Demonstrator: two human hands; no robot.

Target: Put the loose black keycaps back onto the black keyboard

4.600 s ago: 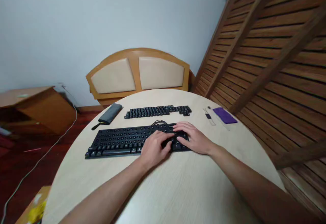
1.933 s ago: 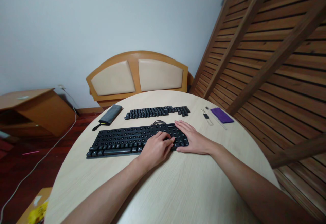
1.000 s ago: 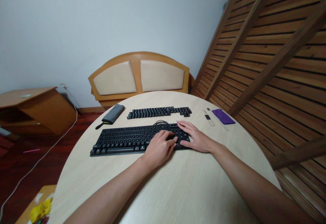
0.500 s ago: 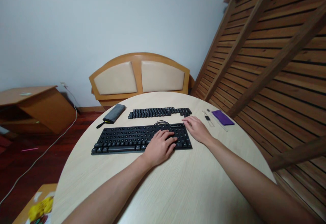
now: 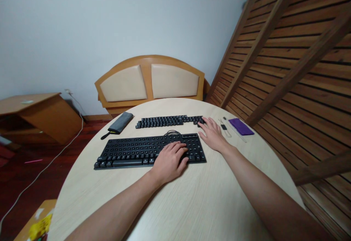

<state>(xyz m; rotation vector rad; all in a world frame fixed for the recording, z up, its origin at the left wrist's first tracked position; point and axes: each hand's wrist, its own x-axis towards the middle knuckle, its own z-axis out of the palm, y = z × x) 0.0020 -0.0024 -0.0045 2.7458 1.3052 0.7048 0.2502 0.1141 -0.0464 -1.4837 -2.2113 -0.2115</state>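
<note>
A black keyboard [image 5: 126,153] lies on the round table, with most of its key sockets bare and caps along its bottom row. My left hand [image 5: 168,160] rests on its right part, fingers lightly bent and apart, covering some sockets. Behind the keyboard, loose black keycaps [image 5: 161,121] are laid out in rows. My right hand [image 5: 212,135] reaches to the right end of these rows, fingers spread, fingertips at the last keycaps. Nothing is visible in its grasp. A coiled black cable [image 5: 172,132] shows behind the keyboard's back edge.
Left on the table [image 5: 175,204] lies a grey pouch [image 5: 121,123]. A keycap puller [image 5: 224,127], a thin brush [image 5: 234,128] and a purple cloth [image 5: 241,127] lie right of my right hand. A slatted wooden panel [image 5: 301,69] leans beyond the table's right edge.
My right hand has moved from the keyboard's back right corner away from me to the loose keycaps, its fingers spreading. My left hand stays on the keyboard. The view has shifted slightly.
</note>
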